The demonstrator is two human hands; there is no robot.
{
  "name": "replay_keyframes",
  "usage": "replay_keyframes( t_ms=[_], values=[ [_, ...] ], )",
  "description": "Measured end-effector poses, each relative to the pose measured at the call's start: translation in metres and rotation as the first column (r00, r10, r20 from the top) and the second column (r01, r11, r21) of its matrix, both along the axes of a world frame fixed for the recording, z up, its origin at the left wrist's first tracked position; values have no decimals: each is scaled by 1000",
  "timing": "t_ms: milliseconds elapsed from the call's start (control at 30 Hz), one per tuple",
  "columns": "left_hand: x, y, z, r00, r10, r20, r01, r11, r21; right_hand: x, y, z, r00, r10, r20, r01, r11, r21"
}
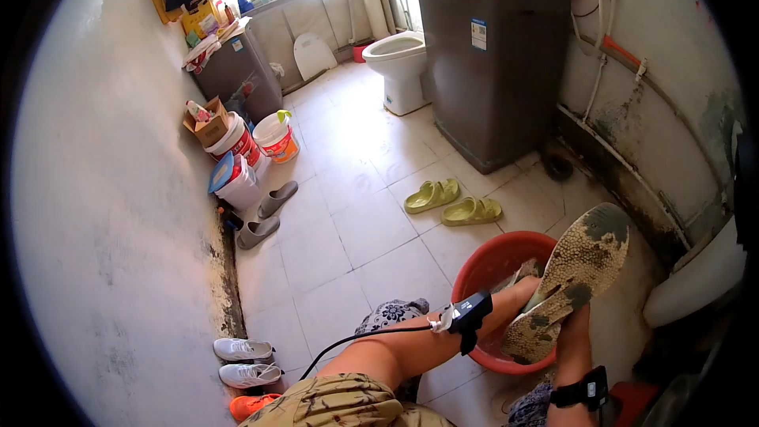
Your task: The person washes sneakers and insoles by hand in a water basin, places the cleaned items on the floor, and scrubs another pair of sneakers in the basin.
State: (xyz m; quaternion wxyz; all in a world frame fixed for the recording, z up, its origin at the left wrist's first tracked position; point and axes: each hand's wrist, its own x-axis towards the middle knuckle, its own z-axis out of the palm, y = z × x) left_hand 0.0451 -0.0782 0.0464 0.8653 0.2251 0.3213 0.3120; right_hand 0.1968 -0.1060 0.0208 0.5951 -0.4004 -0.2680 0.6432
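Observation:
A shoe (568,281) hangs tilted over a red basin (482,259), its bumpy, dirt-stained sole toward the camera. From below, my right hand (579,318) reaches up behind the shoe and holds it, its fingers mostly hidden by the sole. My left hand (528,291) is over the basin, against the near side of the shoe; its fingers are hidden, so its grip cannot be made out. Something pale, partly covered by my left hand, shows inside the basin. Black devices are strapped to both of my wrists.
Green slippers (472,210) lie beyond the basin, before a dark washing machine (494,71). A toilet (398,71) stands behind. Along the left wall are grey slippers (258,232), buckets (276,138), a box (207,122) and white shoes (249,375). Pipes run along the right wall.

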Motion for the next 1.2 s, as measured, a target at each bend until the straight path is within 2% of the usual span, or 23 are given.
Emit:
replay_keyframes(
  t_ms=[133, 200, 333, 633, 1200],
  values=[
    [5, 4, -1, 1000, -1, 22, 1, 1000, 11, -8, -8, 9, 1000, -21, -23, 22, 999, 39],
    [7, 6, -2, 1000, -3, 30, 2, 1000, 12, -10, -14, 22, 1000, -15, 25, 15, 1000, 16],
    [12, 7, -4, 999, -8, 36, 7, 1000, 25, 11, -6, -21, 998, -55, -19, 54, 998, -35],
    [-4, -3, -12, 1000, 18, 16, -19, 998, 65, -12, -44, 20, 997, -62, -42, 58, 994, -90],
    [-20, -23, -22, 999, -9, -35, 10, 999, 35, -39, -24, 57, 983, -33, -182, 15, 995, -99]
  ],
)
